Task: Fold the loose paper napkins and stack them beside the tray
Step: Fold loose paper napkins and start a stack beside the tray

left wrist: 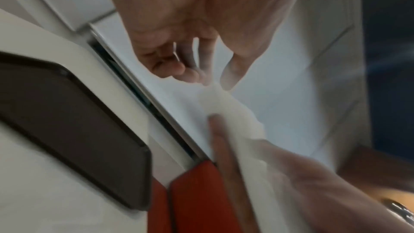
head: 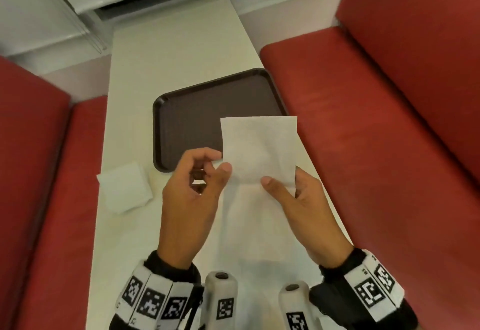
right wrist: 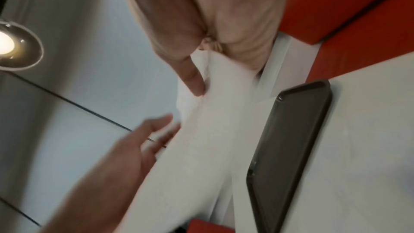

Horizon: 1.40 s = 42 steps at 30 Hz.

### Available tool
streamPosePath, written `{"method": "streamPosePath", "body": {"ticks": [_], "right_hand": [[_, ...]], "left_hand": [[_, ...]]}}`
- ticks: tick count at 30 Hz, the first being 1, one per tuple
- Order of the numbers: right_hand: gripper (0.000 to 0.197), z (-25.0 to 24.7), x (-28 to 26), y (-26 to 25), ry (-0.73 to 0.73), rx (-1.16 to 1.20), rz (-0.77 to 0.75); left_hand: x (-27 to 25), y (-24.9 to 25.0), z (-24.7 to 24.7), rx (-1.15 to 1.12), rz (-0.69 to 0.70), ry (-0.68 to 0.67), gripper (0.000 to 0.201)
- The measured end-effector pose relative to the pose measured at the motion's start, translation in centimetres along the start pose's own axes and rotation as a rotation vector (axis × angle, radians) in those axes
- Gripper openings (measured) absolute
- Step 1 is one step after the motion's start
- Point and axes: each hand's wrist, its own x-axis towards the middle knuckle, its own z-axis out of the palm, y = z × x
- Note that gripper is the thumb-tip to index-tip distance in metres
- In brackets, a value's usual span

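I hold a white paper napkin [head: 259,145] upright in the air over the near right corner of the dark brown tray [head: 197,119]. My right hand [head: 281,177] pinches its lower right corner, thumb in front and fingers behind. At the napkin's lower left edge, my left hand [head: 222,161] pinches with thumb and curled index finger. A folded white napkin stack [head: 124,189] lies on the table left of the tray. The left wrist view, blurred, shows my left hand [left wrist: 201,79] at the napkin [left wrist: 226,105]. In the right wrist view my right hand's thumb presses the napkin [right wrist: 212,130].
The narrow white table [head: 166,52] runs between two red bench seats [head: 363,122]. A paler sheet [head: 249,226] lies flat on the table under my hands. Two white posts with markers [head: 220,293] stand at the near edge. A window sill closes the far end.
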Motion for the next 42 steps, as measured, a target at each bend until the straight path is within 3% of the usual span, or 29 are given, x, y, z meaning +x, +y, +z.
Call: {"method": "streamPosePath", "body": {"ticks": [1, 4, 8, 14, 17, 20, 22, 25, 30, 33, 36, 42], "right_hand": [[0.018, 0.2, -0.1, -0.1, -0.023, 0.026, 0.019], [0.019, 0.9, -0.1, 0.1, -0.060, 0.044, 0.062], [0.024, 2.0, -0.1, 0.4, -0.097, 0.025, 0.089], [0.028, 4.1, 1.0, 1.5, -0.174, 0.010, 0.149], [0.042, 6.0, 1.6, 2.0, -0.182, 0.052, 0.174], [0.027, 8.9, 2.4, 2.2, -0.161, 0.085, 0.210], [0.011, 10.9, 2.9, 2.6, -0.134, -0.023, 0.152], [0.012, 13.7, 3.5, 3.4, -0.089, -0.100, 0.079], [0.017, 16.7, 4.5, 4.9, -0.030, -0.197, 0.032], [0.024, 17.1, 5.2, 5.5, -0.016, -0.196, 0.057], [0.022, 16.1, 5.6, 5.9, 0.031, -0.195, 0.075], [0.021, 12.3, 5.8, 7.7, 0.119, -0.369, 0.121]], "left_hand": [[-0.2, -0.4, -0.7, -0.023, -0.085, 0.016, 0.032], [-1.0, -1.7, -2.2, -0.151, -0.274, -0.115, 0.037], [-1.8, -2.6, -4.0, -0.241, -0.204, -0.127, 0.018], [-1.5, -4.4, -8.4, -0.307, -0.123, -0.099, 0.012], [-1.3, -6.0, -11.1, -0.312, -0.057, -0.138, 0.011], [-1.0, -7.6, -13.7, -0.299, -0.037, -0.145, 0.015], [-0.7, -8.4, -15.2, -0.352, -0.123, -0.113, 0.013], [-0.5, -9.1, -16.9, -0.479, -0.338, -0.108, 0.026], [-0.6, -10.6, -18.8, -0.260, -0.422, -0.217, 0.033], [1.3, -12.7, -20.3, -0.249, -0.445, -0.103, 0.034], [4.5, -15.5, -21.9, -0.246, -0.513, 0.035, 0.016], [9.5, -21.8, -24.6, 0.048, -0.556, 0.133, 0.013]]}}
